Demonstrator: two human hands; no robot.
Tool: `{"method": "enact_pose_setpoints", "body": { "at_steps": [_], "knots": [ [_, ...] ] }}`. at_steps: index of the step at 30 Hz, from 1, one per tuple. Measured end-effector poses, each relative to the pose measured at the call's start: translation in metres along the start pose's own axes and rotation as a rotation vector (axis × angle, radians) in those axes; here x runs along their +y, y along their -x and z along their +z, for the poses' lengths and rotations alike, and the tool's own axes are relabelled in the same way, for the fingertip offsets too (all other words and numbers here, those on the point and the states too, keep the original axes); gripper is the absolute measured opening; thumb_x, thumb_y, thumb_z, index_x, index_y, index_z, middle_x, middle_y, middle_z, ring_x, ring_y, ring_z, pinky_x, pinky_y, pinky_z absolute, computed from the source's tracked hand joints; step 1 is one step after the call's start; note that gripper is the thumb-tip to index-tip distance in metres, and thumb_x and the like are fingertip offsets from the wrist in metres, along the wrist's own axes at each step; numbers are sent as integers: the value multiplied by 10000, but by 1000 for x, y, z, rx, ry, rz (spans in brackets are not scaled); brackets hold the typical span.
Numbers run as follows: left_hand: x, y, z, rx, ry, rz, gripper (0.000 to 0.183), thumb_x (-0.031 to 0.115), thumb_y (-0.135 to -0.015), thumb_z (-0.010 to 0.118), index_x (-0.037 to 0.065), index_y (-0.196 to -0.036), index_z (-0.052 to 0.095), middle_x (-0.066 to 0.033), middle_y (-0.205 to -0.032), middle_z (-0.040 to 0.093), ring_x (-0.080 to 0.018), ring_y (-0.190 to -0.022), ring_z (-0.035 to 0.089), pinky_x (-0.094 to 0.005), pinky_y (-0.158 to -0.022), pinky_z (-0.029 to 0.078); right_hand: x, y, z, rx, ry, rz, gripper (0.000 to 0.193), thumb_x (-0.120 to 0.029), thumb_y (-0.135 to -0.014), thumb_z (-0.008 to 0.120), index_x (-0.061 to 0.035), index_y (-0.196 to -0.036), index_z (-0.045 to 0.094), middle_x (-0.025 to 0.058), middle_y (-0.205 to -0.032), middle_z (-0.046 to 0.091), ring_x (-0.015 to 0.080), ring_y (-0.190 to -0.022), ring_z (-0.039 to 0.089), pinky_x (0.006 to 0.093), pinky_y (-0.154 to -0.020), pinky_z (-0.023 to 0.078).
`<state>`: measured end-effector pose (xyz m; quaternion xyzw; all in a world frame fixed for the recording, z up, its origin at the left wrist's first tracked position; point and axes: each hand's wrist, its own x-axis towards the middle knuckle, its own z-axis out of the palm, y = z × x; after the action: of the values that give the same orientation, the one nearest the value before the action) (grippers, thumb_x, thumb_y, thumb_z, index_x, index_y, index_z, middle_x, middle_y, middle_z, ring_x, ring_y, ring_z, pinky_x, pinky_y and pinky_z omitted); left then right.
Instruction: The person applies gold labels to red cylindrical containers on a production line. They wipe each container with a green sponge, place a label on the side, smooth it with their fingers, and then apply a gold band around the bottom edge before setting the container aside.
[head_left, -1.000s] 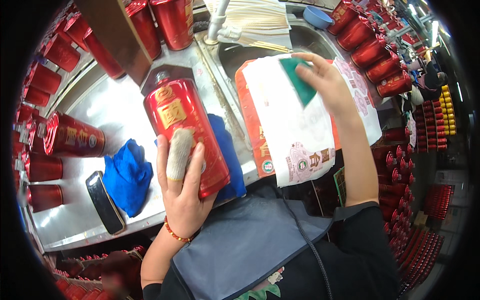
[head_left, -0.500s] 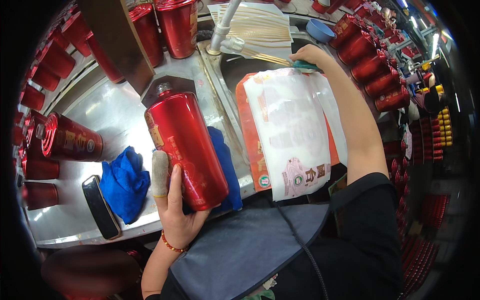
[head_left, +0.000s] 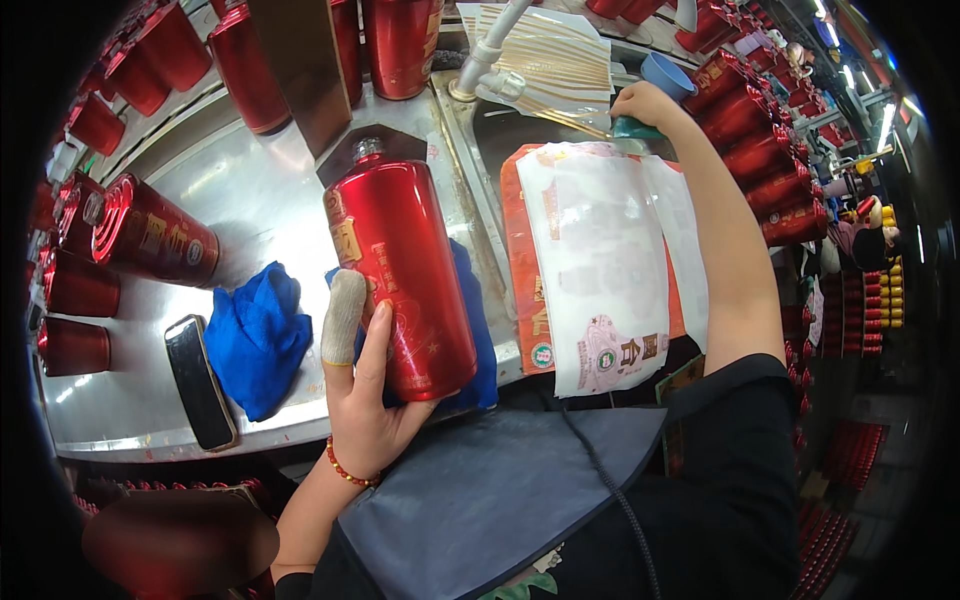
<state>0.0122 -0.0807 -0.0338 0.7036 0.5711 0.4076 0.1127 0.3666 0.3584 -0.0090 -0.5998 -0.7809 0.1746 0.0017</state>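
Observation:
A glossy red bottle [head_left: 408, 265] with gold lettering lies tilted on a blue cloth [head_left: 486, 355] at the counter's front edge. My left hand [head_left: 368, 425] grips its lower end, with a beige cloth sleeve over one finger and the fingers along its side. At the far right, my right hand [head_left: 648, 104] is closed on a flat green piece [head_left: 633, 130], perhaps a scraper, over the sink [head_left: 490, 125]. Below that hand are printed white decal sheets [head_left: 600, 270], spread over an orange-red board [head_left: 524, 280].
A crumpled blue cloth [head_left: 258, 340] and a black phone [head_left: 198, 380] lie on the metal counter [head_left: 250, 210]. A white tap [head_left: 488, 55], a sheet of gold strips [head_left: 560, 60] and a blue bowl [head_left: 667, 74] are farther back. Several red bottles [head_left: 155, 232] stand around.
The scene has shifted rightward and slightly up in view. My left hand still holds the bottle. My right hand keeps the green piece, its wrist bent a little differently.

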Motion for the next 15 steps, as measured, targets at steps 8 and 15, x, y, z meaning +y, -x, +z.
{"method": "enact_pose_setpoints", "body": {
  "at_steps": [8, 15],
  "knots": [
    [6, -5, -26, 12, 78, 1, 1052, 389, -723, 916, 8, -1540, 373, -271, -1583, 287, -422, -1482, 285, -488, -1192, 278, -80, 56, -67, -10, -91, -308, 221, -226, -841, 691, -6, -837, 673, 56, -757, 673, 107, -727, 607, 271, -700, 480],
    [40, -71, -62, -33, 426, 252, 932, 420, -788, 864, -78, -1458, 451, -260, -1501, 434, -354, -1412, 437, -451, -1162, 345, -227, 226, -71, -337, -184, -757, 84, -93, -840, 633, -11, -827, 625, 34, -756, 671, 99, -687, 636, 249, -632, 485]
  ]
}}
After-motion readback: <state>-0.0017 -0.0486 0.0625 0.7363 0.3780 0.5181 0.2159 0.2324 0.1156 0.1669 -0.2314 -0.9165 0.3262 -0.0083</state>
